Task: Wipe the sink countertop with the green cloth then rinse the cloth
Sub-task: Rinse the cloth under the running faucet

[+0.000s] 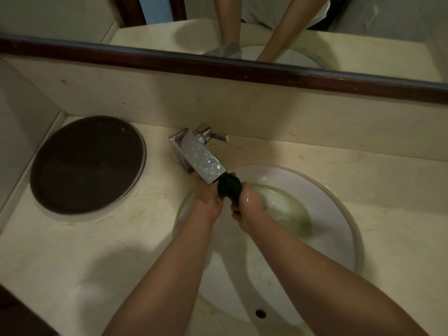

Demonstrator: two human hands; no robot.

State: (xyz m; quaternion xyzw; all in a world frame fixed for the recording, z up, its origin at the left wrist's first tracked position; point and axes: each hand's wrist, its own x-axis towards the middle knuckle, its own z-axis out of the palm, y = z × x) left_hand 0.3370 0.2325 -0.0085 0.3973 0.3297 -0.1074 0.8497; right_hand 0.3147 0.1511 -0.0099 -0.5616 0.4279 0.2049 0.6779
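Note:
The green cloth (pixel 229 187), bunched into a dark wet wad, sits just under the spout of the chrome faucet (pixel 197 155). My left hand (pixel 208 198) grips its left side and my right hand (pixel 249 204) grips its right side, both over the white round sink basin (pixel 334 209). Greenish, foamy water (pixel 286 207) pools in the basin to the right of my hands. Most of the cloth is hidden inside my fingers. The cream marble countertop (pixel 84 258) surrounds the basin.
A dark brown round tray (pixel 87 163) lies on the countertop at the left, close to the wall corner. The faucet handle (pixel 218 136) points right. A dark-framed mirror (pixel 218 61) runs along the back wall. An overflow hole (pixel 260 313) shows on the basin's near side.

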